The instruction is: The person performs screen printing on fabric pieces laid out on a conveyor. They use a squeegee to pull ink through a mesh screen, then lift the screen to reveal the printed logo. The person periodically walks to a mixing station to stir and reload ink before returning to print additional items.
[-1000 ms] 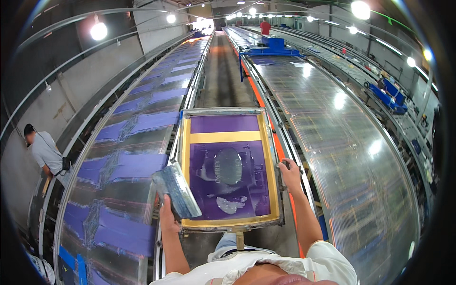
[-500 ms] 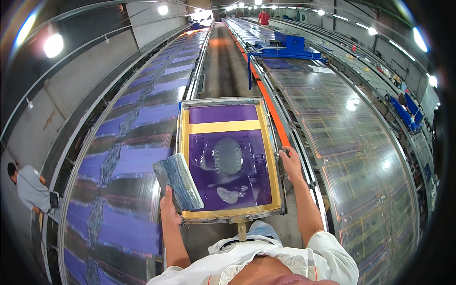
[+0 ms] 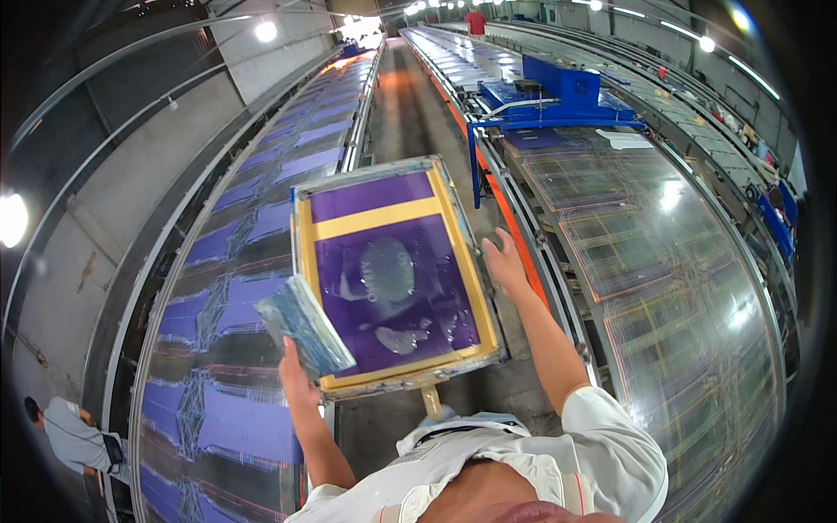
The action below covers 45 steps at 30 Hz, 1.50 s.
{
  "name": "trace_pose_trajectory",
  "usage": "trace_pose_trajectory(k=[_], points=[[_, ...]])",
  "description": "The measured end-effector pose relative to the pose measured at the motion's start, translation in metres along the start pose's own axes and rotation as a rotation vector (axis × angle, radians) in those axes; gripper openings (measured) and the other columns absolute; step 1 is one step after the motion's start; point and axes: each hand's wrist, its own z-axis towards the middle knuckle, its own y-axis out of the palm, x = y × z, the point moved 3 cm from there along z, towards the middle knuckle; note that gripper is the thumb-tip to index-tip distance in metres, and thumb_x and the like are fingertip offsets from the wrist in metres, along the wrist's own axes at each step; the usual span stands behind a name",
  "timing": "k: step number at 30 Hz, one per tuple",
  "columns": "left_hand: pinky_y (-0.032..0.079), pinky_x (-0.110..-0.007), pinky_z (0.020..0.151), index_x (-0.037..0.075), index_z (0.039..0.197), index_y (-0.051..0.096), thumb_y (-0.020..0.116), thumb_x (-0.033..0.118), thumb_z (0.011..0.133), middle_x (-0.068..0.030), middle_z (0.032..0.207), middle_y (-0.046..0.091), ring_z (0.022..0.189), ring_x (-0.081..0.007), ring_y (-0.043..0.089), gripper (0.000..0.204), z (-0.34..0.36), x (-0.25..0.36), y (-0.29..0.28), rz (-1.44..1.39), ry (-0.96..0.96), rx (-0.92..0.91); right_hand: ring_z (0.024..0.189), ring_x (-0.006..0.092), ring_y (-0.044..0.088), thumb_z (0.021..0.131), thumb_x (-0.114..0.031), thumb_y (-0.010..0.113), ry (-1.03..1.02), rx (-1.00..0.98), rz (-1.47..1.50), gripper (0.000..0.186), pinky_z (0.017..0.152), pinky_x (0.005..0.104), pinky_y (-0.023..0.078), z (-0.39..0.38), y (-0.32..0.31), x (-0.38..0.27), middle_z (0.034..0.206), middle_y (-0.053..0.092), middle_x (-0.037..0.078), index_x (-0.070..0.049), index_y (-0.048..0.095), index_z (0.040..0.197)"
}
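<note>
Two hands, one grip now: left hand (image 3: 301,379) clamps its fingers on a grey-blue squeegee (image 3: 305,322) over the near-left corner of the screen frame (image 3: 411,367). Frame's out front, swung left, glossy purple, clear blobs, yellow-taped. Right hand (image 3: 507,268) has let go, fingers apart, so left probably carries more. Table (image 3: 244,362) runs off left.

Inside the scuffed frame (image 3: 418,378), a purple screen (image 3: 427,292) is gleaming wetly; right of the frame, a glossy tabletop (image 3: 689,314) is shining.
</note>
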Motion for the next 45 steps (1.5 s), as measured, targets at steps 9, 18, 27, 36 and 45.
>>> trace_pose_trajectory(k=[9,18,27,36,45], points=[[0.046,-0.041,0.107,-0.001,0.149,0.044,0.057,0.056,0.101,-0.0113,0.142,0.057,0.126,-0.0267,0.059,0.076,0.247,-0.019,0.116,0.017,0.012,0.028,0.052,0.0097,0.042,0.097,-0.039,0.065,-0.058,-0.055,0.115,0.073,0.044,0.0294,0.033,0.262,0.090,-0.049,0.074,0.054,0.002,-0.008,0.034,0.156],[0.052,-0.038,0.095,-0.005,0.139,0.052,0.058,0.051,0.102,-0.0120,0.129,0.064,0.112,-0.0235,0.065,0.068,0.488,-0.032,0.276,0.037,0.006,-0.137,0.045,0.0094,0.040,0.095,-0.034,0.068,0.139,0.055,0.351,0.081,0.040,0.0270,0.029,0.488,0.121,-0.054,0.067,0.054,0.002,-0.011,0.025,0.159],[0.053,-0.036,0.092,-0.003,0.138,0.054,0.058,0.054,0.101,-0.0095,0.126,0.066,0.109,-0.0213,0.067,0.068,0.641,-0.072,0.417,0.107,-0.084,-0.295,0.046,0.0131,0.043,0.098,-0.034,0.062,0.334,0.268,0.604,0.027,0.039,0.0281,0.028,0.649,0.086,-0.018,0.069,0.057,0.005,-0.007,0.058,0.095],[0.057,-0.035,0.085,-0.005,0.127,0.060,0.063,0.051,0.100,-0.0106,0.113,0.070,0.097,-0.0203,0.070,0.062,0.740,-0.095,0.499,0.119,-0.111,-0.356,0.043,0.0096,0.037,0.097,-0.033,0.063,0.426,0.274,0.741,0.025,0.039,0.0269,0.025,0.712,0.096,0.002,0.063,0.050,0.000,-0.009,0.059,0.102],[0.056,-0.036,0.090,-0.003,0.134,0.056,0.059,0.052,0.102,-0.0107,0.123,0.068,0.106,-0.0219,0.069,0.064,0.779,-0.113,0.517,0.086,-0.118,-0.232,0.050,0.0033,0.037,0.098,-0.022,0.064,0.124,0.283,0.447,0.030,0.045,0.0229,0.026,0.776,0.117,-0.064,0.068,0.050,-0.005,-0.009,0.065,0.125]])
